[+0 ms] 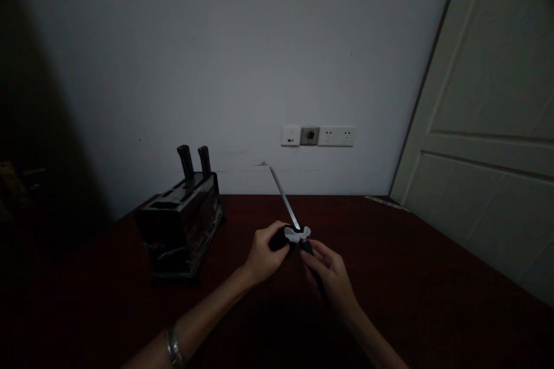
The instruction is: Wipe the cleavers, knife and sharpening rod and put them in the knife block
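Note:
My left hand (263,255) is closed round the dark handle of a thin steel rod (284,199), a sharpening steel with a pale guard, which points up and to the left over the dark red table (389,277). My right hand (329,272) is closed on a dark object just below the guard; it looks like a knife handle, but the dim light hides its shape. The two hands nearly touch at the guard. A black knife block (182,225) stands to the left of my hands with two dark handles (194,162) sticking up from it.
A white wall runs behind the table, with a row of wall sockets (318,136) above the far edge. A pale panelled door (493,127) stands at the right. The left side lies in deep shadow. A bracelet (173,347) circles my left wrist.

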`<state>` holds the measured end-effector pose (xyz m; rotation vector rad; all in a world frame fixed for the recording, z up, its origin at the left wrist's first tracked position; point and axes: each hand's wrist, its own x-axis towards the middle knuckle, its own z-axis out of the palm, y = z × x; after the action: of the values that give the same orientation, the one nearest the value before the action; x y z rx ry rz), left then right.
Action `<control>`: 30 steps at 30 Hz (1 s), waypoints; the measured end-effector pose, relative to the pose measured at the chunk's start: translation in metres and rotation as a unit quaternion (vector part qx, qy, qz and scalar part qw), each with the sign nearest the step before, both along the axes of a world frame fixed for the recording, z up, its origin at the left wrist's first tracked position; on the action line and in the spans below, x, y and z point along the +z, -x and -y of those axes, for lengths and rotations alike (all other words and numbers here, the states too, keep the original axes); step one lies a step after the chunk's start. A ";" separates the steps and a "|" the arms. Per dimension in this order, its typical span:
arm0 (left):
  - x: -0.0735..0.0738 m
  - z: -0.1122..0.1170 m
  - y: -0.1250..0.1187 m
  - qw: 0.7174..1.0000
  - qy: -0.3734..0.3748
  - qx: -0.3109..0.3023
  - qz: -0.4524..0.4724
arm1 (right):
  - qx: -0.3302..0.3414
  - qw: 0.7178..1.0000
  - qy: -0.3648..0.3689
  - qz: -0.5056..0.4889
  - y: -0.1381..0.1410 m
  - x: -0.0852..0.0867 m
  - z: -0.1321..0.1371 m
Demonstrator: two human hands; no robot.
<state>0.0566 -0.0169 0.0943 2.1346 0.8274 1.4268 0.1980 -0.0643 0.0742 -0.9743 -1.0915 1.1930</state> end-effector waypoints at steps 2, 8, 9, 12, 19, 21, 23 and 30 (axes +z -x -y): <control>0.000 0.000 0.000 1.000 -0.009 0.012 -0.002 | 0.004 1.000 0.001 0.002 0.000 0.000 0.000; -0.004 0.001 -0.003 0.997 0.010 0.075 0.030 | 0.022 0.999 0.009 -0.021 0.000 0.002 0.001; -0.004 0.001 -0.004 0.996 0.020 0.077 0.032 | 0.022 0.999 0.011 -0.025 0.000 0.003 0.001; -0.005 -0.001 -0.004 0.996 0.030 0.071 0.033 | 0.024 0.999 0.016 -0.031 0.001 0.003 0.001; 0.002 0.002 -0.001 0.997 0.001 0.073 0.015 | 0.038 0.998 0.004 -0.050 0.001 -0.002 -0.001; 0.004 0.002 -0.001 0.998 0.000 0.064 0.017 | 0.038 0.998 0.001 -0.044 0.001 -0.003 -0.001; 0.003 0.002 -0.001 0.998 0.000 0.059 0.019 | 0.035 0.999 -0.004 -0.040 0.001 -0.001 0.000; -0.001 -0.002 -0.001 0.999 0.044 0.019 0.023 | 0.046 0.998 -0.025 -0.038 -0.003 0.007 0.004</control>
<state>0.0581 -0.0150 0.0935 2.0233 0.9014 1.4251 0.2006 -0.0688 0.0813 -0.8400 -1.1104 1.2616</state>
